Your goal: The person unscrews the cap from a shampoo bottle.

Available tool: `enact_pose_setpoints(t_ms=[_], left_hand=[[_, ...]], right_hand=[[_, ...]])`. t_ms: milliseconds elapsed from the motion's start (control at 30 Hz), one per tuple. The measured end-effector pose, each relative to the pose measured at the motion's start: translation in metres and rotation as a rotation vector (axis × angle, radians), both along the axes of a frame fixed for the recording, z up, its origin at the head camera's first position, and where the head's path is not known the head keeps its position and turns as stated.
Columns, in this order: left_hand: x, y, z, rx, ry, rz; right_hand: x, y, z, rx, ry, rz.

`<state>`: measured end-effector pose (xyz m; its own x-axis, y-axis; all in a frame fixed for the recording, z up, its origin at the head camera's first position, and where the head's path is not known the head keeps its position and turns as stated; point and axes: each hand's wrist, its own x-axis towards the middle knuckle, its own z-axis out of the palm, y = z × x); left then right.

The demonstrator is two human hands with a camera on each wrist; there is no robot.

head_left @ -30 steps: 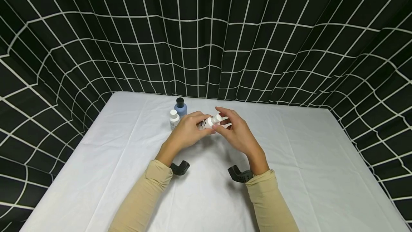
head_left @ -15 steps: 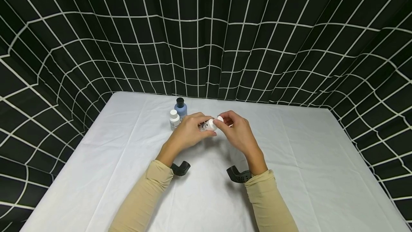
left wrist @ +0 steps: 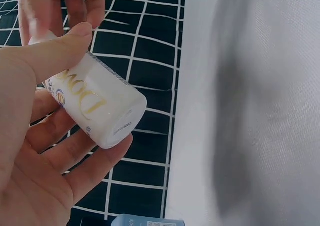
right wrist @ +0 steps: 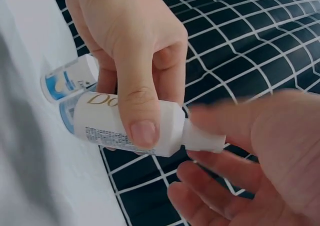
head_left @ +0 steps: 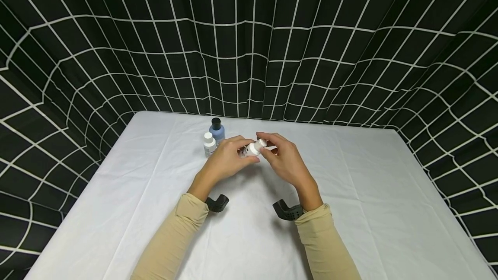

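Note:
My left hand (head_left: pixel 229 159) grips a small white bottle (head_left: pixel 250 149) with gold lettering, held tilted above the white table (head_left: pixel 373 202). In the left wrist view the bottle (left wrist: pixel 97 108) lies between thumb and curled fingers, its flat base toward the camera. My right hand (head_left: pixel 282 154) pinches the bottle's white cap (head_left: pixel 261 143) between thumb and fingers; the right wrist view shows the cap (right wrist: pixel 202 138) on the neck of the bottle (right wrist: pixel 127 128), with my right fingers blurred around it.
A blue bottle (head_left: pixel 216 131) with a black cap and a smaller white bottle (head_left: pixel 209 144) stand just left of my hands, near the table's far edge. A black curtain with a white grid (head_left: pixel 249 46) surrounds the table on three sides.
My right fingers, spread beside the cap a second ago, have closed round it and shifted on it. The bottle has stayed in my left hand, nearly in place.

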<state>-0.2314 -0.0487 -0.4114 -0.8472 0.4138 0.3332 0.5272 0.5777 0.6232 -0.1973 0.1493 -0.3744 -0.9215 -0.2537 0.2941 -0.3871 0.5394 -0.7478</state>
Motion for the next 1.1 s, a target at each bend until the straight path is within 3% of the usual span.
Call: enact_pose_setpoints(t_ms=[133, 433, 833, 1000, 1100], left_hand=[[-0.0010, 0.0003, -0.0007, 0.008, -0.006, -0.001], [-0.0031, 0.0013, -0.0010, 0.015, -0.016, -0.001], [-0.0022, 0.0004, -0.0005, 0.026, -0.052, 0.032], [-0.0031, 0.0003, -0.0015, 0.037, -0.052, 0.036], [-0.0028, 0.0011, -0.0022, 0.033, -0.060, 0.034]], right_hand=[[-0.0006, -0.0007, 0.0000, -0.026, -0.071, -0.034], [-0.0036, -0.0027, -0.0014, -0.002, -0.150, -0.247], [-0.0005, -0.0028, -0.0037, 0.005, 0.007, -0.123], [-0.0007, -0.0009, -0.0019, -0.015, -0.025, -0.097], [-0.0016, -0.0012, -0.0019, -0.012, -0.073, -0.133]])
